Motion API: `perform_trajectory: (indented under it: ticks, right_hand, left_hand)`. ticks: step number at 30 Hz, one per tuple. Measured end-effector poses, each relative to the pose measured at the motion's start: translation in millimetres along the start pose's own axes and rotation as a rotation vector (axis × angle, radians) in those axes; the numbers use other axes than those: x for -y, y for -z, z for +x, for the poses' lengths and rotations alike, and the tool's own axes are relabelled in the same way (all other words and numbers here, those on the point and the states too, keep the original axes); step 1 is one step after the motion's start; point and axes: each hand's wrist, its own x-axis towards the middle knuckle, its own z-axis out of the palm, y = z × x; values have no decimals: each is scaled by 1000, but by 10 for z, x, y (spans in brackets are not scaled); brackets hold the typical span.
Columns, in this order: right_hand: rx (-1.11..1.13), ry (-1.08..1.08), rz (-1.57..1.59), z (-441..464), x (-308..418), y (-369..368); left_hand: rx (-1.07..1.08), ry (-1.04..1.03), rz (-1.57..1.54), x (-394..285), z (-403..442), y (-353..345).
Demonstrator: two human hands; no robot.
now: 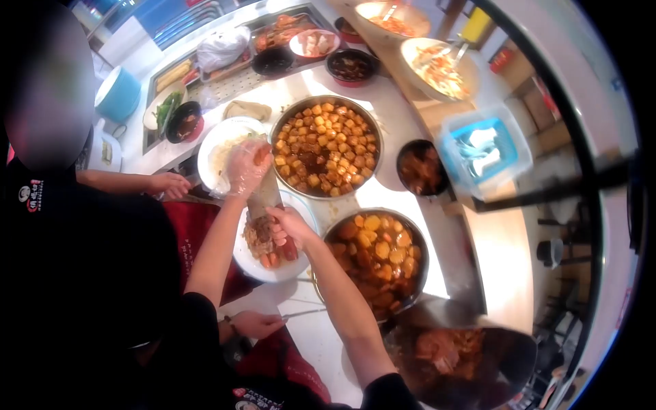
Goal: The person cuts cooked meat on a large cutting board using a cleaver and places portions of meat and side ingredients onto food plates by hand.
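Observation:
My left hand (247,167), in a clear plastic glove, has its fingers closed at the edge of a white bowl of pale food (217,158); something reddish shows at the fingers, too unclear to name. My right hand (290,227) grips a cleaver (262,197) by its handle, the broad blade slanting up toward the gloved hand. Below the blade, chopped brown meat (258,239) and orange-red pieces (270,260) lie on a white plate (247,268). Beside the hands stands a large round pan of browned cubes (328,145).
A pan of sliced pieces in sauce (383,254) and a dark wok with meat (447,352) stand at the lower right. A co-worker's hand (171,184) is at the left; another person's hand (256,324) holds a thin utensil below. Bowls and a blue-lined tub (482,147) line the counter.

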Motion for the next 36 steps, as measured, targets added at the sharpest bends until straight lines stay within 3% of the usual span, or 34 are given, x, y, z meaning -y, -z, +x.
perform_trajectory:
  ticks: [2, 4, 6, 8, 10, 14, 15, 18, 21, 23, 24, 25, 26, 28, 30, 32, 34, 35, 36]
  right_hand:
    - [6, -33, -80, 272, 126, -93]
    - [-10, -43, -81, 454, 183, -70]
    - [52, -69, -66, 572, 230, 17]
    - [16, -40, -139, 340, 291, 30]
    - [-250, 97, -656, -140, 320, 44]
    - [-409, 115, -473, -1311, 141, -35]
    - [-434, 122, -406, -1544, 56, -47]
    - [-542, 122, -340, -2132, -313, -56]
    - [-542, 116, -228, -2755, -819, -132]
    - [-500, 115, -214, -3200, -1318, -81]
    - [-448, 116, -216, -3396, -1542, -90]
    - [-438, 155, -153, -3560, -1727, -163]
    - [-443, 157, -154, -3759, -1956, -231]
    - [-528, 145, -31, -4030, -2372, -278]
    - [-554, 167, 140, -4270, -2806, -339]
    - [-639, 175, 130, -4534, -3171, -394]
    - [-766, 171, 214, -4763, -3468, -442]
    - [-789, 202, 243, -4871, -3634, -472]
    - [-825, 246, 276, -4952, -3767, -484]
  left_hand:
    - [-17, 185, 42, 399, 84, -108]
    - [-57, 190, 165, 699, 93, -218]
    - [37, 330, 273, 944, 130, -244]
    - [38, 299, 297, 1277, 70, -314]
    - [224, 501, 294, 1476, 79, -450]
    - [167, 345, 197, 1602, 78, -453]
    - [138, 452, 8, 1815, 40, -611]
    - [31, 499, -126, 1840, 158, -477]
    - [60, 395, -163, 1341, -218, -19]
    - [266, 215, -133, 847, -750, 413]
    - [411, 31, -70, 535, -1078, 635]
    - [571, -314, 98, 208, -1470, 853]
    - [586, -742, 361, -104, -1846, 1084]
    - [188, -1526, 967, -592, -2382, 1453]
    - [-159, -1969, 1212, -857, -2664, 1607]
    - [-171, -2120, 1122, -831, -2679, 1566]
    - [-168, -1772, 961, -548, -2928, 1469]
    - [-139, -1975, 1058, -659, -2789, 1569]
    - [-79, -2040, 1087, -649, -2767, 1497]
